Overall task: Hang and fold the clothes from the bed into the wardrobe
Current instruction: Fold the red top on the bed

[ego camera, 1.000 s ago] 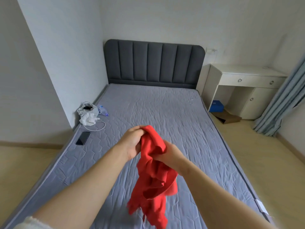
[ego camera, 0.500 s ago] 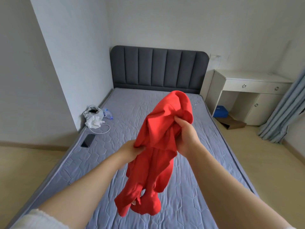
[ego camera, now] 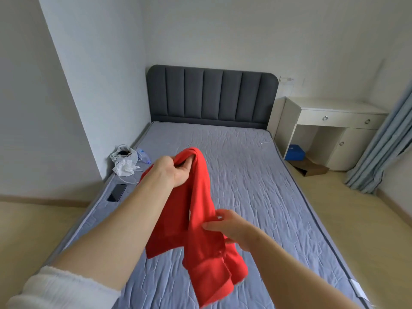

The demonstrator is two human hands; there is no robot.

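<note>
Above the bed [ego camera: 256,175]: phone [ego camera: 117,192], white bag [ego camera: 124,156] on its left edge; left hand [ego camera: 171,172] fisted round top of red garment [ego camera: 196,208], which hangs mid-air; right hand [ego camera: 231,228] pinches it lower down; desk [ego camera: 334,121] far right.

Most of the mattress [ego camera: 256,175] is open quilting, middle and right side, right up to the headboard [ego camera: 211,97]. The clutter hugs the left edge by the wall [ego camera: 100,85]: a white bag [ego camera: 123,153], crumpled tissue [ego camera: 124,169], a bottle [ego camera: 145,158], a looping cable [ego camera: 130,181] and a phone [ego camera: 117,192]. A red garment [ego camera: 196,208] hangs over the near middle.
</note>
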